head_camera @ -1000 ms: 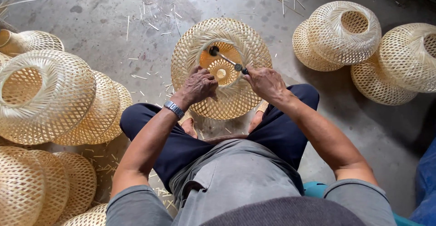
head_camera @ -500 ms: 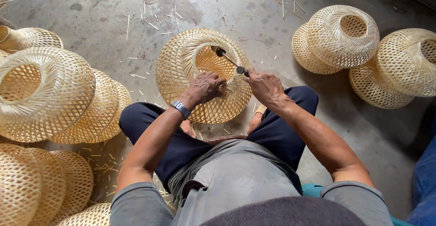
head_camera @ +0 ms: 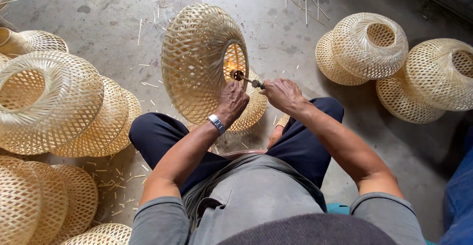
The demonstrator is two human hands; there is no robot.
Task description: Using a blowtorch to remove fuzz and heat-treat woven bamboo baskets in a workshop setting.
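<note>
Head view: my left hand [head_camera: 232,102] grips the woven lampshade [head_camera: 202,60] rim; right hand [head_camera: 282,93] pinches the small tool [head_camera: 246,79]. Best keep the shade steady; tool tip square to the opening.

You have one view only, from the camera on your head, looking steeply down over your chest and lap to the concrete floor [head_camera: 295,43], so there is no second view to share anything with. It sits close: your left hand [head_camera: 231,102] and right hand [head_camera: 282,93] fall near the middle of the frame, with your knees below them. The floor runs to the top edge, and stacks of shades [head_camera: 49,102] fill both sides.
</note>
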